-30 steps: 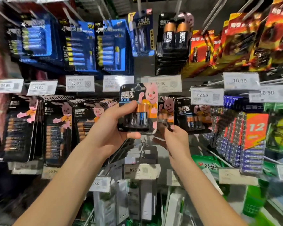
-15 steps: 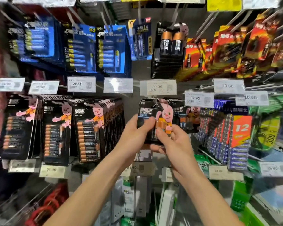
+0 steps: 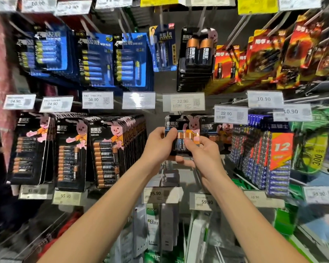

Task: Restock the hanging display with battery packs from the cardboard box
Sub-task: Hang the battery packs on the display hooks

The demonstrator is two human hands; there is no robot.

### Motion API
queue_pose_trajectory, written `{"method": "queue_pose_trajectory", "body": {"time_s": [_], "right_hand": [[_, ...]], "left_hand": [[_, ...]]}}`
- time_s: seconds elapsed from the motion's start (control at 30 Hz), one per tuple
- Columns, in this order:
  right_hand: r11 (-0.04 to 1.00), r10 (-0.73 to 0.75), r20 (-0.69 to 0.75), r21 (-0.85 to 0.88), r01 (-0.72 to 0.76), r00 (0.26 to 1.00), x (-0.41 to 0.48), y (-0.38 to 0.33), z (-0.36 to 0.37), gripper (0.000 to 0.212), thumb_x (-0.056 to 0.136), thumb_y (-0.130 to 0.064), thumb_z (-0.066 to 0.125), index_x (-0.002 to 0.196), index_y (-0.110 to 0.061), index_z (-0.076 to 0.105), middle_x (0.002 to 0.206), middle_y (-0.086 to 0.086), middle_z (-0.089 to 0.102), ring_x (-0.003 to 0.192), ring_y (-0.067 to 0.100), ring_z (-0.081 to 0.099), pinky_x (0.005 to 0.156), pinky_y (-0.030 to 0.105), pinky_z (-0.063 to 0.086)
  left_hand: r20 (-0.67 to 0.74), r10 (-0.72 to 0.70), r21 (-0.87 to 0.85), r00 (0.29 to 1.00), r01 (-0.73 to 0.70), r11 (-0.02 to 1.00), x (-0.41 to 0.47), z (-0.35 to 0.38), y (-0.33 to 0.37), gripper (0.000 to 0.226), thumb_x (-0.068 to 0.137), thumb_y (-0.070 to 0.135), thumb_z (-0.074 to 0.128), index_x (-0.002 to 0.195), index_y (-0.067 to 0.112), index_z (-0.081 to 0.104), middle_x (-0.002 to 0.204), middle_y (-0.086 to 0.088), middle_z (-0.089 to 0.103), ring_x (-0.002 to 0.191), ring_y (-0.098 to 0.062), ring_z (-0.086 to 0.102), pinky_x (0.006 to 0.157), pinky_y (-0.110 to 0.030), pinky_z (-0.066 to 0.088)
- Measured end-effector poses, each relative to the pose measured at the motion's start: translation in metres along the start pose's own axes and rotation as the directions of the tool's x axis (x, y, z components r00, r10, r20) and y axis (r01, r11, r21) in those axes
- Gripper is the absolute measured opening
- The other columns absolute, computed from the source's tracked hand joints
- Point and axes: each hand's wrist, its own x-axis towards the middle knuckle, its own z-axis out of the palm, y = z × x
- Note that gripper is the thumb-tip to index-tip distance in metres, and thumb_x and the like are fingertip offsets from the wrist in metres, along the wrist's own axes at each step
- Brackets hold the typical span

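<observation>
A black battery pack (image 3: 181, 130) with a pink bunny and copper-topped cells hangs in the middle row of the display, just under the 22.90 price tag (image 3: 183, 101). My left hand (image 3: 158, 146) grips its left edge, thumb on the front. My right hand (image 3: 203, 154) holds its lower right corner, fingers curled under the card. More packs of the same kind (image 3: 215, 130) hang right behind it. The cardboard box is out of view.
Rows of black battery packs (image 3: 104, 150) fill the hooks to the left. Blue packs (image 3: 129, 59) hang above, red packs (image 3: 264, 54) at upper right, blue bulk packs (image 3: 273, 160) at right. White boxed goods (image 3: 160, 224) sit on lower hooks under the 85.90 tag (image 3: 160, 194).
The pack has moved from in front of the price tags down and right to the hook row under the 22.90 tag. My right hand came onto its lower corner.
</observation>
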Motion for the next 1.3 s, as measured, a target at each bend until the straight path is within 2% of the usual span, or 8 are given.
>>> {"method": "queue_pose_trajectory", "body": {"time_s": [0.17,0.37,0.47,0.53,0.63,0.83,1.03,1.3], "right_hand": [[1.000,0.017,-0.048,-0.016,-0.017,0.999,0.010,0.011,0.000,0.004,0.101,-0.013,0.061,0.100,-0.015,0.064,0.102,0.017,0.069,0.088,0.037,0.074,0.069,0.039,0.065],[0.999,0.014,-0.093,-0.031,-0.017,0.996,0.010,0.041,-0.006,0.020,0.100,-0.009,0.060,0.104,0.011,0.058,0.110,0.029,0.067,0.093,0.032,0.074,0.066,0.031,0.063],[1.000,-0.010,-0.106,0.014,0.012,0.994,0.007,0.037,-0.005,0.014,0.100,-0.009,0.060,0.105,0.004,0.063,0.107,0.021,0.071,0.088,0.026,0.075,0.063,0.027,0.061],[0.999,-0.024,-0.087,0.033,0.027,0.996,0.005,0.031,-0.005,0.011,0.100,-0.009,0.060,0.105,0.000,0.064,0.105,0.016,0.073,0.088,0.024,0.076,0.062,0.029,0.062],[0.997,-0.081,-0.065,-0.008,0.081,0.995,-0.002,0.025,-0.009,0.009,0.100,-0.014,0.062,0.102,-0.006,0.065,0.104,0.010,0.075,0.093,0.024,0.075,0.067,0.034,0.063],[0.974,-0.215,-0.022,-0.081,0.212,0.976,-0.007,0.011,-0.012,0.010,0.100,-0.017,0.063,0.104,-0.010,0.066,0.104,0.012,0.073,0.101,0.027,0.071,0.067,0.032,0.063],[0.983,-0.176,-0.008,-0.058,0.175,0.984,-0.001,-0.007,-0.007,0.012,0.099,-0.020,0.065,0.102,-0.010,0.068,0.107,0.018,0.071,0.103,0.032,0.070,0.064,0.029,0.062],[0.998,-0.040,-0.029,-0.044,0.039,0.999,0.011,-0.004,-0.009,0.020,0.098,-0.018,0.065,0.106,0.000,0.066,0.104,0.018,0.068,0.107,0.035,0.069,0.064,0.028,0.063]], "left_hand": [[-0.068,-0.013,0.104,0.998,0.020,0.994,0.007,0.005,-0.011,0.026,0.103,0.036,0.056,0.103,0.011,0.066,0.101,-0.013,0.074,0.086,-0.028,0.074,0.069,-0.040,0.063],[-0.075,-0.053,0.115,0.996,0.061,0.991,0.002,0.003,-0.031,0.025,0.100,0.028,0.062,0.099,0.004,0.059,0.107,-0.029,0.067,0.079,-0.032,0.074,0.056,-0.039,0.062],[-0.111,-0.025,0.130,0.994,0.039,0.991,0.002,0.003,-0.033,0.039,0.080,0.053,0.068,0.091,0.016,0.064,0.098,-0.019,0.072,0.086,-0.038,0.074,0.071,-0.059,0.061],[-0.103,-0.013,0.113,0.995,0.025,0.993,0.000,0.004,-0.027,0.034,0.083,0.052,0.067,0.088,0.019,0.063,0.096,-0.015,0.073,0.087,-0.037,0.075,0.073,-0.062,0.060],[-0.096,0.013,0.057,0.995,-0.008,0.998,-0.005,0.004,-0.020,0.022,0.099,0.032,0.064,0.093,0.011,0.064,0.091,-0.013,0.069,0.081,-0.030,0.073,0.067,-0.052,0.061],[-0.090,0.074,0.002,0.993,-0.074,0.997,-0.013,-0.002,-0.002,0.028,0.100,0.030,0.064,0.104,0.002,0.067,0.094,-0.020,0.071,0.076,-0.021,0.068,0.054,-0.030,0.055],[-0.144,0.100,0.023,0.985,-0.098,0.995,-0.007,-0.002,0.010,0.029,0.098,0.032,0.066,0.099,0.003,0.072,0.092,-0.019,0.074,0.069,-0.016,0.068,0.057,-0.032,0.056],[-0.163,0.053,0.064,0.985,-0.043,0.997,0.001,0.001,0.001,0.031,0.097,0.031,0.068,0.102,0.001,0.072,0.081,-0.007,0.066,0.053,-0.003,0.060,0.040,-0.016,0.043]]}}
